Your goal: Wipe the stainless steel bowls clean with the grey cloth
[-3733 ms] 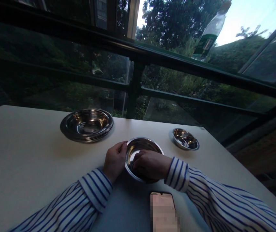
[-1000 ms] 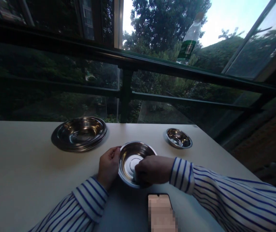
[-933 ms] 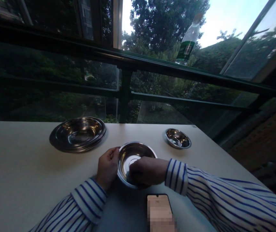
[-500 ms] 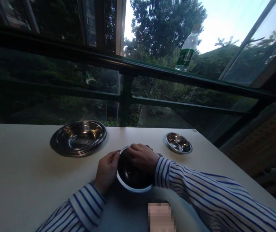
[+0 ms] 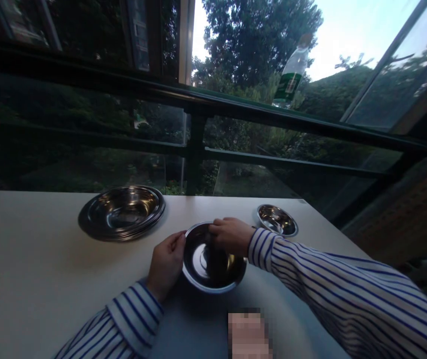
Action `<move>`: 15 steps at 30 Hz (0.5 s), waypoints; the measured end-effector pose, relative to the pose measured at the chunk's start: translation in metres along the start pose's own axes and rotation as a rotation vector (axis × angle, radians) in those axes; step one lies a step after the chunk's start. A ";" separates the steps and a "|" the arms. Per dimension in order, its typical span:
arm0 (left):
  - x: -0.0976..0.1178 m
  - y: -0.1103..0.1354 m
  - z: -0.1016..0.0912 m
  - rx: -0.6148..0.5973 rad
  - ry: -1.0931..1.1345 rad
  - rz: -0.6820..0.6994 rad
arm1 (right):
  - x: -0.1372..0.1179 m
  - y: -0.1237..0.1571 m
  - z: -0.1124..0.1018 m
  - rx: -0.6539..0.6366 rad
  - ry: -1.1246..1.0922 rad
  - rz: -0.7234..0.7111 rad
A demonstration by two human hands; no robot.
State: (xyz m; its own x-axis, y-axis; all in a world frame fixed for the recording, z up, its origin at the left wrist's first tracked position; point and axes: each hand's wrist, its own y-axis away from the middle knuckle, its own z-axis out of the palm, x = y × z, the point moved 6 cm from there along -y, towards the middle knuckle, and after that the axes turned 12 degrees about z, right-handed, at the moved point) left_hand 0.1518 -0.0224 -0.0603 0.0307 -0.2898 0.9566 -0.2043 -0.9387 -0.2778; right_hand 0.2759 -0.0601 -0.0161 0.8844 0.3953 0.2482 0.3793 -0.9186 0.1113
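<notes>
A shiny metal bowl (image 5: pixel 200 259) is at the front of the white table, its open side facing up toward me. My left hand (image 5: pixel 166 262) pinches the bowl's left rim between thumb and fingers. Across the far right rim lies my right hand (image 5: pixel 231 236), its fingers curled over the edge into the bowl; its thumb is hidden. Both wrists are in striped sleeves.
A stack of wide metal basins (image 5: pixel 121 214) stands at the back left of the white table (image 5: pixel 30 259). At the back right is a small metal bowl (image 5: pixel 276 221). A plastic bottle (image 5: pixel 291 75) with a green label stands on the railing (image 5: pixel 235 107). A blurred patch (image 5: pixel 248 334) shows below.
My right hand has drawn back from inside the bowl to its far right rim, moving right. The bowl's inside shows more now. My left hand stays at the left rim.
</notes>
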 end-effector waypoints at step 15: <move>0.002 0.002 0.000 0.015 -0.053 0.047 | -0.039 -0.009 0.010 0.084 -0.506 0.298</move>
State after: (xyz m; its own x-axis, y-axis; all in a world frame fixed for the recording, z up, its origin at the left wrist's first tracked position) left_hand 0.1517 -0.0254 -0.0590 0.0737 -0.3427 0.9366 -0.1918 -0.9264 -0.3239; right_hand 0.2406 -0.0671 -0.0364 0.9681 0.0878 -0.2345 0.0963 -0.9950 0.0251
